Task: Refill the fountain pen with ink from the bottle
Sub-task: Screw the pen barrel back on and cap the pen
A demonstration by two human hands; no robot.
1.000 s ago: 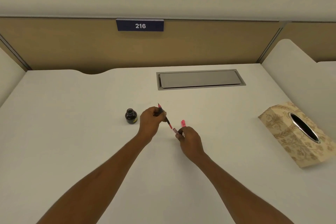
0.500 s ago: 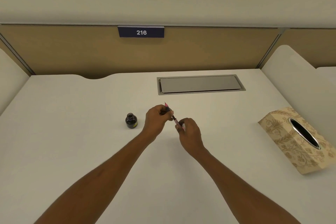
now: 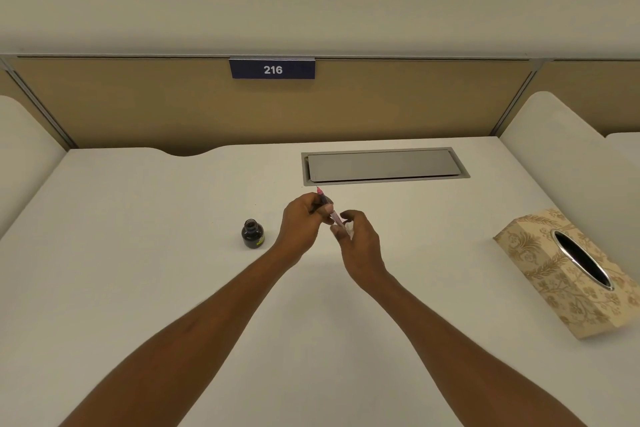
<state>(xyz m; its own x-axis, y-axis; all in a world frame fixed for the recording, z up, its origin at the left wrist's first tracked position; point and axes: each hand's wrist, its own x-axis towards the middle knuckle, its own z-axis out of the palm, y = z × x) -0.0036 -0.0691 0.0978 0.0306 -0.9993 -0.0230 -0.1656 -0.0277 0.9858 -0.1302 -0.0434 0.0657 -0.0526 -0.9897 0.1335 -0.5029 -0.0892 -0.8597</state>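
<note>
A small dark ink bottle stands uncapped on the white desk, just left of my hands. My left hand grips a pink fountain pen near its front end, with the tip pointing up and away. My right hand is closed on the pen's rear part, right next to my left hand. A small pale piece shows between my right fingers; I cannot tell what it is. Both hands hover a little above the desk.
A patterned beige tissue box lies at the right. A grey metal cable hatch is set into the desk behind my hands. A tan partition with a sign reading 216 closes off the back.
My hands came together: a second ago they held separate pen parts some way apart, and now both grip the pen as one piece. The ink bottle has not moved.
</note>
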